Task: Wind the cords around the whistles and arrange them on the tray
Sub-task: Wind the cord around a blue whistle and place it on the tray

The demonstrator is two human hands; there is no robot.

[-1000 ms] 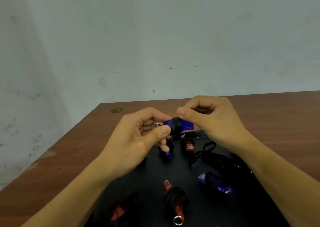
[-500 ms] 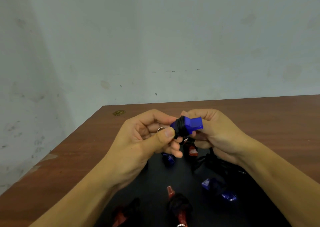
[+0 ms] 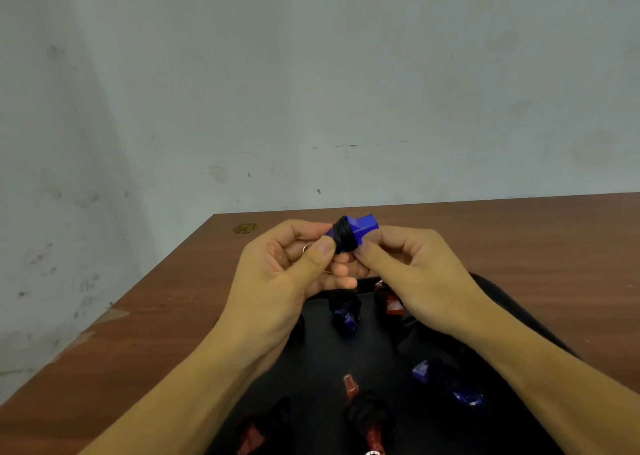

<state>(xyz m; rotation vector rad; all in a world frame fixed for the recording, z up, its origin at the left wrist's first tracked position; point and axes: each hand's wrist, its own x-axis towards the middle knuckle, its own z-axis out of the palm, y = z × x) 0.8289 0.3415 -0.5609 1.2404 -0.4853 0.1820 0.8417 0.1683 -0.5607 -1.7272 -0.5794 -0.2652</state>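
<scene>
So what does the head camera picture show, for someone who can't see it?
Two hands hold a blue whistle wound with black cord above a black tray: the left hand pinches it and the right hand pinches its underside. Red and blue wound whistles lie on the tray, on a brown table by a pale wall.

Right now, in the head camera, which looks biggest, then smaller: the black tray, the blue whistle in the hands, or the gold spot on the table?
1. black tray
2. blue whistle
3. gold spot, though it lies farther away.
</scene>
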